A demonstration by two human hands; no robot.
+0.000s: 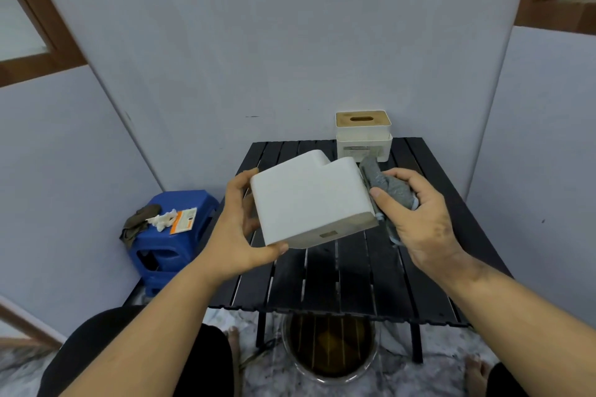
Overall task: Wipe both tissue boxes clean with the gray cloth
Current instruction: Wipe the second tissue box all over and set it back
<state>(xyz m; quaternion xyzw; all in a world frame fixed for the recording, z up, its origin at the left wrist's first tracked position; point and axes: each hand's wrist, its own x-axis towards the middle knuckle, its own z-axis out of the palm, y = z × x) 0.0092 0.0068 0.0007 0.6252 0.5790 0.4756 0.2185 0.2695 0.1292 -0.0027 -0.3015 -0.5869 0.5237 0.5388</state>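
A white tissue box [309, 200] is held tilted above the black slatted table [348, 271], its wooden lid edge facing down toward me. My left hand [240, 229] grips its left side, thumb under the near corner. My right hand [416, 219] holds the bunched gray cloth [385, 185] against the box's right end. A second white tissue box [363, 135] with a wooden slotted lid stands upright at the table's far edge, just behind the cloth.
A blue plastic stool [171, 235] at the left carries a dark rag, white crumpled paper and an orange packet. A round bin [329, 348] sits on the floor under the table. Grey wall panels close in behind and on both sides.
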